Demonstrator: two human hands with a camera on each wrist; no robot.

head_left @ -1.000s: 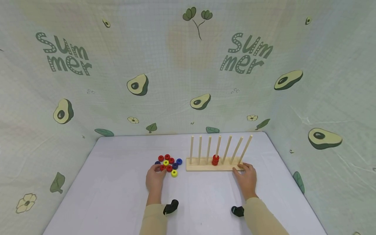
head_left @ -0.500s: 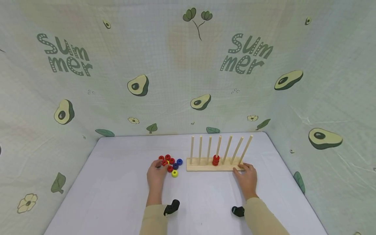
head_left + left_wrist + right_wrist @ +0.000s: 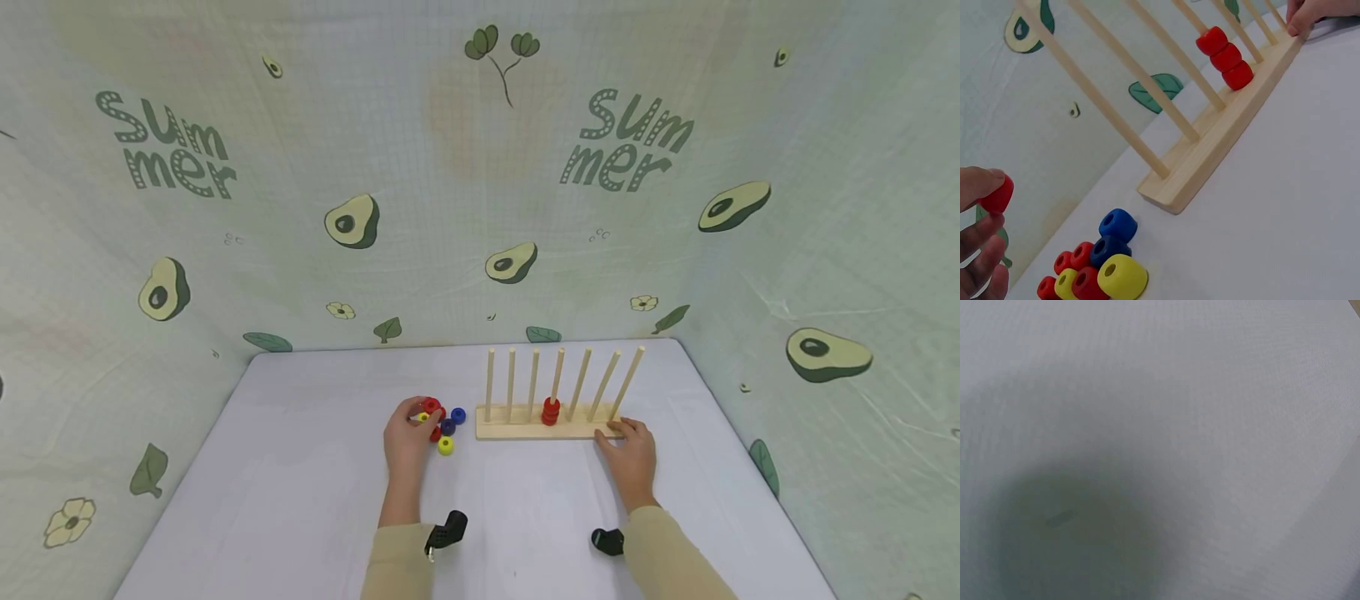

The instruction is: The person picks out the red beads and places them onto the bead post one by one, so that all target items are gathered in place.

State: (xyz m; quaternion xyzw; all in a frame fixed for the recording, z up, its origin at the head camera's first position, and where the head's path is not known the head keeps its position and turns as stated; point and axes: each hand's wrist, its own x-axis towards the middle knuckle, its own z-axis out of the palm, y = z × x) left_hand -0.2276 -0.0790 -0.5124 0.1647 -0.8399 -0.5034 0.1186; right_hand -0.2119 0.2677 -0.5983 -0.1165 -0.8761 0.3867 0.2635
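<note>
My left hand [image 3: 407, 442] pinches a red bead [image 3: 999, 197] between thumb and fingertips, raised over the bead cluster; the other fingers are loosely bent. Below it in the left wrist view lie a dark blue bead [image 3: 1110, 248], a brighter blue bead [image 3: 1118, 225], a yellow bead [image 3: 1124, 277] and several red ones. My right hand [image 3: 632, 458] grips the right end of a wooden peg stand [image 3: 510, 430], thumb at the front edge. Three red beads [image 3: 1226, 57] are stacked on the stand's middle peg. The right wrist view shows only blurred white cloth.
Several bare upright pegs [image 3: 489, 383] rise from the stand on either side of the stacked beads. A white cloth [image 3: 517, 508] covers the table. Behind it hangs a printed curtain [image 3: 420, 275] with avocados, reaching round both sides.
My left hand has picked up a red bead from the near left of the cluster and moved slightly right and away from me. The right hand and stand stay in place.
</note>
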